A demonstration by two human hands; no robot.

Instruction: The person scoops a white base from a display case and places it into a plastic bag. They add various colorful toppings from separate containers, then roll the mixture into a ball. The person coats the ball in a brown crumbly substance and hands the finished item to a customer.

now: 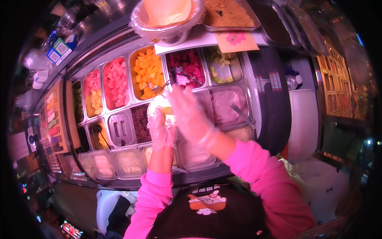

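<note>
My left hand (163, 133), in a clear plastic glove, is closed around a small whitish food piece (155, 104) with a yellow patch at its side. Bright light washes out its surface, so its exact kind cannot be made out. My right hand (191, 113), also gloved, is beside it on the right, smeared by motion, its fingers stretched out toward the upper left. Both hands are above the metal food pans. Just beyond them lie a pan of diced orange-yellow fruit (148, 67) with a spoon (160, 87) and a pan of dark pink cubes (192, 65).
Pink diced fruit (116, 81), pale green cubes (221, 75) and a mauve paste (227, 105) with a spatula fill other pans. Lidded containers (127, 162) line the near edge. A plastic-lined bowl (195, 16) and a tray of brown crumbs (230, 15) stand on the far shelf.
</note>
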